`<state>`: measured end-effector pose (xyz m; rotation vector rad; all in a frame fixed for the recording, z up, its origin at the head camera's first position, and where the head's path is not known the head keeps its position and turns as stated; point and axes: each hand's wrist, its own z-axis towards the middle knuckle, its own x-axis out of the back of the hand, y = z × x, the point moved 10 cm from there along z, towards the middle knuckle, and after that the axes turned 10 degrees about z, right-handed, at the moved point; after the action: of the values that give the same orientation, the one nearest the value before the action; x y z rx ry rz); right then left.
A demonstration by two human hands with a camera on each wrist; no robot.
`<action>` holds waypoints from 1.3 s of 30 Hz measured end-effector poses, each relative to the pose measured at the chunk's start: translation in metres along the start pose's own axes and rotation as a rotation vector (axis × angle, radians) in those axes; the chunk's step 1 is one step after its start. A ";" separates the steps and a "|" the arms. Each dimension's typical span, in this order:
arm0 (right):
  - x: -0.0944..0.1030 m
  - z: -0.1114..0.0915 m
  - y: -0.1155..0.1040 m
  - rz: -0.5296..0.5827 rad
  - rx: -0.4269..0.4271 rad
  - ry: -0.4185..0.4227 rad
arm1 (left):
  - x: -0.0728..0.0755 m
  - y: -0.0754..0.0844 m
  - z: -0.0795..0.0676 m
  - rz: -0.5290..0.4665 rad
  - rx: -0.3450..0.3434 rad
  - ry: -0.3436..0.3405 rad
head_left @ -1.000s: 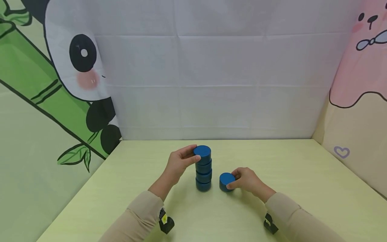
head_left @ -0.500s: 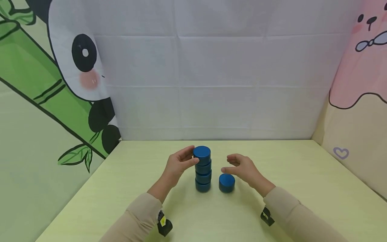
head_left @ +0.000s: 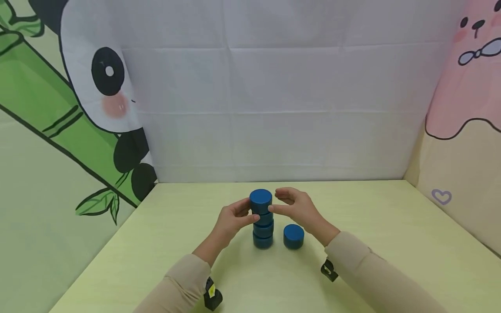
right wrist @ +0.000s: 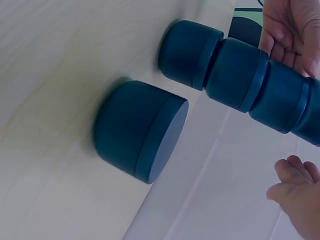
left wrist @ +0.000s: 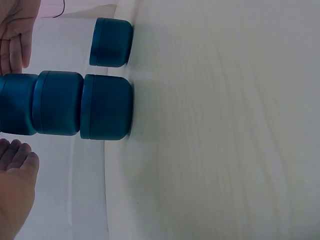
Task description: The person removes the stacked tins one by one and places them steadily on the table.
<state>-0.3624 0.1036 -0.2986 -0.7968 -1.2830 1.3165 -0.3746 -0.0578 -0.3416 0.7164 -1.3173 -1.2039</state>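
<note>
Several blue round lidded jars (head_left: 263, 228) stand in an upright stack, the top jar (head_left: 260, 201) set slightly off the one below. My left hand (head_left: 232, 221) is at the stack's upper left side, its fingers and thumb loosely spread around it. The thumb tip overlaps the stack in the head view, while a narrow gap shows in the left wrist view. My right hand (head_left: 295, 208) reaches the upper right side, thumb tip right at the top jar's edge and fingers loosely extended, holding nothing. A single blue jar (head_left: 293, 237) stands on the table right of the stack.
The pale wood table (head_left: 156, 261) ends at a white cloth backdrop (head_left: 274, 108). A printed panda panel (head_left: 70, 108) stands at the left and a pink bear panel (head_left: 462, 95) at the right.
My right hand let go of the single jar, rose, and moved left to the stack's top. My left hand slid slightly down along the stack, its thumb now lower.
</note>
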 end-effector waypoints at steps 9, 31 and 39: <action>-0.010 0.006 -0.005 0.007 0.001 0.006 | -0.008 -0.002 0.001 0.011 -0.005 -0.035; -0.012 0.009 -0.012 0.011 0.027 0.034 | -0.013 -0.002 0.004 0.002 0.003 -0.025; -0.010 0.009 -0.011 0.012 0.030 0.044 | -0.014 -0.001 0.004 0.006 0.003 -0.024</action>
<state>-0.3663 0.0905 -0.2880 -0.8093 -1.2221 1.3179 -0.3770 -0.0443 -0.3464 0.7014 -1.3403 -1.2088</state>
